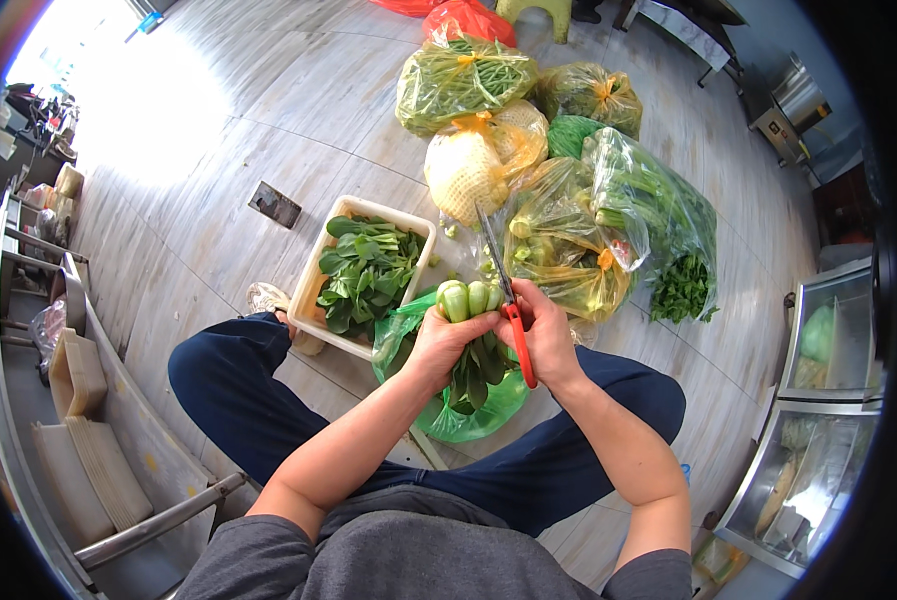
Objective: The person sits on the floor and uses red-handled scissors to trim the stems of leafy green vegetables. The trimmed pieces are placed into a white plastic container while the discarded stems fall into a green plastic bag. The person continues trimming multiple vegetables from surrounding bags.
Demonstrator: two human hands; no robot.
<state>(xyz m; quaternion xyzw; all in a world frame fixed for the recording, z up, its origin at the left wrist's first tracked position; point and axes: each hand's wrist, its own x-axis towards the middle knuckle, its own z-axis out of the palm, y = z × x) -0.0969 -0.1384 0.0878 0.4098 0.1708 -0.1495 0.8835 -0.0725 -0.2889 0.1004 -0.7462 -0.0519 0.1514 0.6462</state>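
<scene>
My left hand (439,343) grips a bunch of bok choy (465,300), its pale stem ends pointing away from me and its dark leaves hanging below. Beside it, my right hand (542,334) holds red-handled scissors (514,319), blades pointing up and away; whether the blades are apart is unclear. A green plastic bag (486,420) lies under the hands, between my knees. To the left, a cream plastic bin (427,225) holds loose leafy greens (369,274). Small green trimmings (450,231) lie on the floor between the bin and the bags.
Tied plastic bags of green beans (467,75), celery (628,195) and other vegetables (561,255) cover the floor ahead and right. A phone (275,205) lies beyond the bin. A metal rack (155,525) with plastic trays (95,472) stands left; glass-doored cabinets (816,465) stand right.
</scene>
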